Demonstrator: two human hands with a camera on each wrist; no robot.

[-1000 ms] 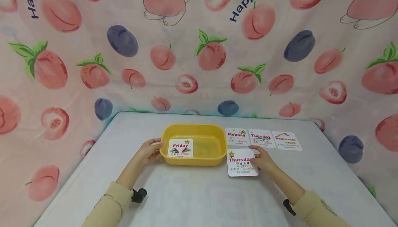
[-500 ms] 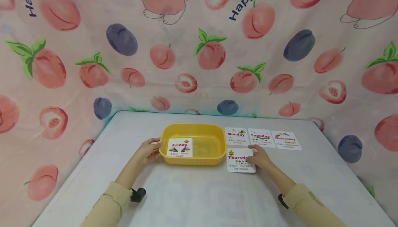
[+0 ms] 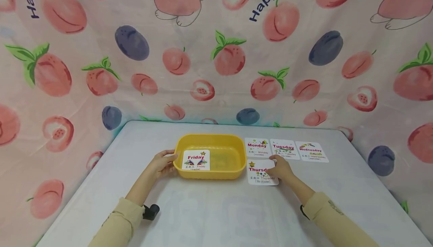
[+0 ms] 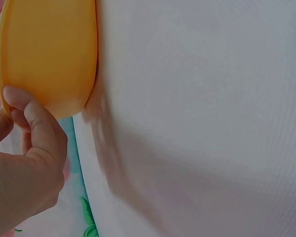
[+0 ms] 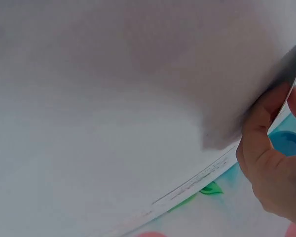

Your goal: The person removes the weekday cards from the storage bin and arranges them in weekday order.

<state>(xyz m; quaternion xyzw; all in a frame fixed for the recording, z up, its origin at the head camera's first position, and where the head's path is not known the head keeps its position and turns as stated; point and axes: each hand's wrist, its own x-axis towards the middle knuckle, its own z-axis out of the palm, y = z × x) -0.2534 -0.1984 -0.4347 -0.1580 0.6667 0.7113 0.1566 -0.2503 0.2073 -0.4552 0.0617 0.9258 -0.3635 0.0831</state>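
Right hand (image 3: 282,171) is pinching the right edge of the white rectangular "Thursday" flashcard (image 3: 261,172), thumb under and fingers curled over the edge in the right wrist view (image 5: 271,158); card edge looks slightly lifted there, rest of it lying on the table. Left hand (image 3: 162,164) is gripping the left end rim of the yellow rectangular plastic tub (image 3: 211,156), thumb and curled fingers wrapping the rim in the left wrist view (image 4: 29,163), tub wall (image 4: 47,54) right against them. Going by size: the pink fabric backdrop printed with peaches, plums and "Happy" lettering (image 3: 216,51) is hanging behind and around everything; the white rectangular table (image 3: 216,209) is standing in front of it; the tub is sitting mid-table toward the far edge. Inside the tub a white "Friday" flashcard (image 3: 196,160) is leaning against the near-left wall. Just right of the tub a row of three white cards is lying flat: "Monday" card (image 3: 258,148) next to the tub, "Tuesday" card (image 3: 285,149) beside it, "Wednesday" card (image 3: 311,152) at the right end. The "Thursday" flashcard is sitting just in front of the "Monday" card, close to the tub's right end. Both forearms are wearing beige sleeves (image 3: 118,224), a small black wrist device (image 3: 150,211) showing by the left cuff.
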